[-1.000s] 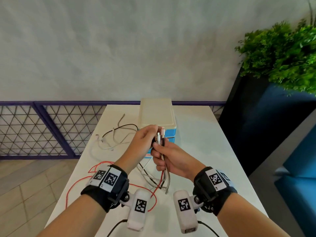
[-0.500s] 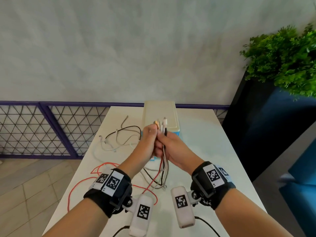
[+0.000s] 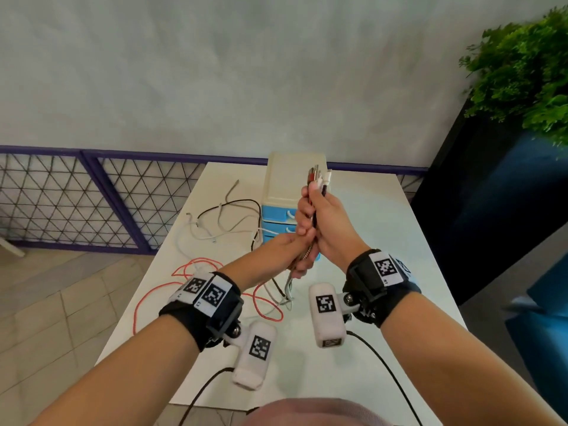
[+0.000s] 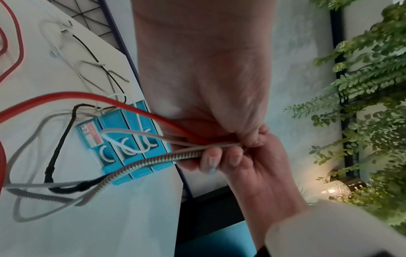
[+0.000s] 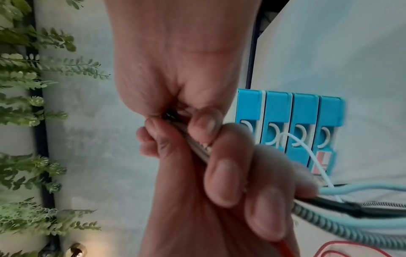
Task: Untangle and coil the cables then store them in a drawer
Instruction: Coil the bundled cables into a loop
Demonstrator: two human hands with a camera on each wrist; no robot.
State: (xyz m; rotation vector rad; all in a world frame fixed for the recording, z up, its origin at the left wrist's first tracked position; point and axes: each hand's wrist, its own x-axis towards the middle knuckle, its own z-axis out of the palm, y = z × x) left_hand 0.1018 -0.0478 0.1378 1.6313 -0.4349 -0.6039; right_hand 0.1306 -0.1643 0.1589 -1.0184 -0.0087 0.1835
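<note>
Cables [image 3: 314,207] bunched upright above white table [image 3: 399,241], plug ends on top, gripped in right hand [image 3: 325,222]; left hand [image 3: 295,256] curled round same bundle just below. Loose lengths trailing down-left across table, red cable [image 3: 199,272] looping nearest. Drawer unit [image 3: 276,210] close behind fists. Open tabletop to right.

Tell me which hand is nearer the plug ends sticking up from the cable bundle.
Right. The right hand grips the bundle just below the plug ends; the left hand grips the same cables lower down, under the right hand.
</note>
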